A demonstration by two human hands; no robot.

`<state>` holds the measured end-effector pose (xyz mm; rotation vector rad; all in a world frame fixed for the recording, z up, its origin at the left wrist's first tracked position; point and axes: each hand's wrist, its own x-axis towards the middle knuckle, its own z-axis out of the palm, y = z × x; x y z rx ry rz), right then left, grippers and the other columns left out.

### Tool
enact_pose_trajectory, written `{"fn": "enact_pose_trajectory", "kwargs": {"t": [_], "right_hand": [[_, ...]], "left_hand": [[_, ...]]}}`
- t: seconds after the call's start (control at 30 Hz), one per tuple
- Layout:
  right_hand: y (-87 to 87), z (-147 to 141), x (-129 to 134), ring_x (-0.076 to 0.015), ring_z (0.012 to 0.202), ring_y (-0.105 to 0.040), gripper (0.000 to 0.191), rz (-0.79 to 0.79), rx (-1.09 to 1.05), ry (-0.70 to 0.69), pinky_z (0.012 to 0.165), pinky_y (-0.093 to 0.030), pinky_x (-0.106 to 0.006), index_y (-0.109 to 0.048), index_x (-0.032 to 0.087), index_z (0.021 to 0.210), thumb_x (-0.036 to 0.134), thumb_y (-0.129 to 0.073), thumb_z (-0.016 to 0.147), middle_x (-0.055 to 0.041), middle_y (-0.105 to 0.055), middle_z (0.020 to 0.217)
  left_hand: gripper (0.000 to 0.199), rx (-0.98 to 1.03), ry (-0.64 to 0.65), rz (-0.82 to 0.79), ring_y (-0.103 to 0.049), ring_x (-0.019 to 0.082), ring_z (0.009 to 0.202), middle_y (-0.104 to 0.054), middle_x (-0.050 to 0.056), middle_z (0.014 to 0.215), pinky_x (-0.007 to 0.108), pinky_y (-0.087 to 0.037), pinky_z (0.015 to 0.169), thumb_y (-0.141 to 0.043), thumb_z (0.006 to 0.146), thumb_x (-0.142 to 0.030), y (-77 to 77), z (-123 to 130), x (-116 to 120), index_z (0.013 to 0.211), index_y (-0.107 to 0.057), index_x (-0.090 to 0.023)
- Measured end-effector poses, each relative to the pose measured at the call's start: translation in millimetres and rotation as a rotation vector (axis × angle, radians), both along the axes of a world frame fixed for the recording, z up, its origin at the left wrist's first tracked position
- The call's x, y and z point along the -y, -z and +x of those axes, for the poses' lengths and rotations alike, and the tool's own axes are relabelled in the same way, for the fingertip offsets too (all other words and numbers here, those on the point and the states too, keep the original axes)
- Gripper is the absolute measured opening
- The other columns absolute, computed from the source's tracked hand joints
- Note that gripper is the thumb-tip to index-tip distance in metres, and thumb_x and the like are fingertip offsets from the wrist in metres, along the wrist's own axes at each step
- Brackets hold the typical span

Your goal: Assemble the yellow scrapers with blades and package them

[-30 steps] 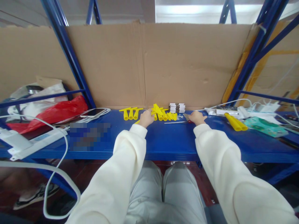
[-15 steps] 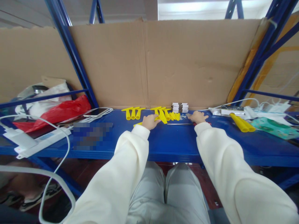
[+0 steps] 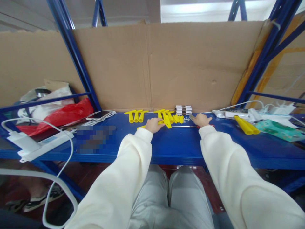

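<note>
My left hand point(image 3: 153, 125) is closed round a yellow T-shaped plastic handle point(image 3: 167, 121), whose end sticks out past the fingers. To its right lie several small yellow pieces point(image 3: 178, 119) in a row. Behind them are more yellow T-shaped handles point(image 3: 159, 111), and a group of three point(image 3: 136, 116) stands to the left. My right hand point(image 3: 201, 120) rests low over the blue shelf, fingers pinched at a small greyish thing too small to name. Beneath that hand runs a thin metal rod point(image 3: 182, 127) with a red end, partly hidden.
A stack of small white pieces point(image 3: 183, 110) stands against the cardboard point(image 3: 190, 63). On the right are yellow tubes point(image 3: 246, 125) and a green packet point(image 3: 280, 129). A phone point(image 3: 99, 115), red bag point(image 3: 69, 116) and white power strip point(image 3: 46, 147) with cables occupy the left.
My left hand with the yellow handle has shifted very slightly. My right hand stays almost in place. The view has tilted a little.
</note>
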<state>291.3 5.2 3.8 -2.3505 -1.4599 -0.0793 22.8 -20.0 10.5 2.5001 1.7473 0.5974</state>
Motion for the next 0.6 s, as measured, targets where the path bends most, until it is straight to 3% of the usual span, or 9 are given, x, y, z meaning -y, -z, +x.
{"fn": "enact_pose_trajectory", "kwargs": {"t": [0.13, 0.27, 0.37, 0.47, 0.6], "right_hand": [[-2.6, 0.0, 2.3, -0.0330, 0.112, -0.059, 0.027, 0.078, -0.048, 0.001, 0.096, -0.034, -0.052, -0.072, 0.014, 0.099, 0.027, -0.051, 0.088, -0.0183, -0.070, 0.113], [-1.6, 1.2, 0.3, -0.0301, 0.107, -0.062, 0.020, 0.191, -0.237, -0.020, 0.094, -0.040, -0.047, -0.074, 0.016, 0.090, 0.025, -0.056, 0.086, -0.0150, -0.073, 0.107], [1.2, 1.1, -2.0, -0.0243, 0.090, -0.065, 0.015, 0.341, -0.451, -0.145, 0.080, -0.047, -0.034, -0.072, 0.014, 0.079, 0.023, -0.060, 0.083, -0.0106, -0.074, 0.088], [2.4, -3.8, 0.0, -0.0168, 0.066, -0.058, 0.016, 0.451, -0.693, -0.275, 0.062, -0.045, -0.027, -0.064, 0.015, 0.066, 0.023, -0.065, 0.080, -0.0022, -0.063, 0.061], [1.4, -17.6, 9.4, -0.0074, 0.045, -0.036, 0.031, 0.335, -1.019, -0.485, 0.045, -0.032, -0.021, -0.050, 0.019, 0.058, 0.029, -0.073, 0.077, 0.0061, -0.042, 0.047]], "left_hand": [[0.037, 0.017, 0.011, 0.009, -0.060, 0.024, 0.123, -0.068, 0.005, 0.129, 0.035, -0.042, 0.106, -0.062, 0.089, -0.039, 0.0, 0.4, 0.0, 0.123, -0.069, -0.026], [0.036, 0.023, 0.029, 0.018, -0.061, 0.026, 0.121, -0.069, 0.005, 0.127, 0.036, -0.043, 0.105, -0.064, 0.088, -0.039, 1.0, 0.7, -1.1, 0.121, -0.071, -0.026], [0.036, 0.027, 0.028, 0.012, -0.061, 0.026, 0.121, -0.069, 0.005, 0.127, 0.037, -0.043, 0.104, -0.064, 0.087, -0.038, 1.9, 0.8, -2.6, 0.121, -0.071, -0.026], [0.036, 0.031, 0.023, 0.009, -0.060, 0.025, 0.122, -0.069, 0.005, 0.127, 0.036, -0.043, 0.105, -0.064, 0.087, -0.037, 2.6, 1.2, -4.2, 0.121, -0.070, -0.027], [0.037, 0.030, 0.031, 0.017, -0.061, 0.025, 0.121, -0.069, 0.005, 0.127, 0.035, -0.043, 0.105, -0.064, 0.087, -0.038, 3.4, 2.2, -5.0, 0.121, -0.070, -0.025]]}}
